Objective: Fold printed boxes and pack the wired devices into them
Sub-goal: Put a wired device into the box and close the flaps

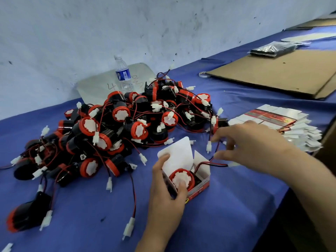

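The left hand (166, 195) gripped the box (201, 189) with one device (177, 176) in; the right hand (254, 142) pinched its wire (219, 164); a pile (127, 122) waited.

Table (91, 206) w/ blue cloth is carrying a tangled pile of wired devices (118, 124) twd its back edge, water bottle (123, 73) standing behind. Flat printed boxes (272, 117) are lying at the right edge, open box (179, 153) sitting nr the front, cardboard sheets (281, 73) lying far right.
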Demonstrator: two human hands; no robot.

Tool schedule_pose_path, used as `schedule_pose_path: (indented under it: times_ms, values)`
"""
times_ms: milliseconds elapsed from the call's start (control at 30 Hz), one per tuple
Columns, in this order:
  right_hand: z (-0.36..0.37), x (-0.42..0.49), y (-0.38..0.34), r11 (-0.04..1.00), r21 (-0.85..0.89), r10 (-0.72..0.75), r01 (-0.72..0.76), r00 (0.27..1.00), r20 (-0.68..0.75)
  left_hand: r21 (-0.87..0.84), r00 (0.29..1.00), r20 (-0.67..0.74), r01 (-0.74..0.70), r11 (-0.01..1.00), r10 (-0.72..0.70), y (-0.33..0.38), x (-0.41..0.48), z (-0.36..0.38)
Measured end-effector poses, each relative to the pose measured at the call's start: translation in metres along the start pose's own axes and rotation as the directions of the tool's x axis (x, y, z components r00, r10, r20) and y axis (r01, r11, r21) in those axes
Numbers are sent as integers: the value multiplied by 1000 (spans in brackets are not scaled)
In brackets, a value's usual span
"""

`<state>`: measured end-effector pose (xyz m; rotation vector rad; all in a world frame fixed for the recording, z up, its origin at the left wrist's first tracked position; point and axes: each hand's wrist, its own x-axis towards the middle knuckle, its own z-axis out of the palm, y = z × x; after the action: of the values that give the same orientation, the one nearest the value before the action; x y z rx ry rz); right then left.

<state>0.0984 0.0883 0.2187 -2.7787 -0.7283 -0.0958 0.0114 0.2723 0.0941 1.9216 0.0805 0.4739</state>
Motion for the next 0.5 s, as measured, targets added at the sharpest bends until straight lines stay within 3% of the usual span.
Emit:
schedule_pose_path:
  times_ms: [67,167,233,333,433,500]
  values:
    - [-9,-7,6,951,309,-31,25,999,13,-41,1000,-12,16,999,-16,2,0,3]
    - [-4,-18,-1,720,693,-89,45,996,28,-89,1000,-19,13,996,-15,4,1,7]
    - [9,-25,-4,657,753,-65,25,998,24,-110,1000,-19,21,994,-23,4,1,8]
    - [29,-36,6,728,685,56,25,994,-96,-123,999,-30,16,992,-20,5,0,9]
    - [42,-47,13,534,844,70,44,993,-96,-143,998,-34,42,989,-47,5,1,10]
    - [52,-48,8,475,866,35,159,979,-199,-161,997,-46,54,986,-62,5,3,12]
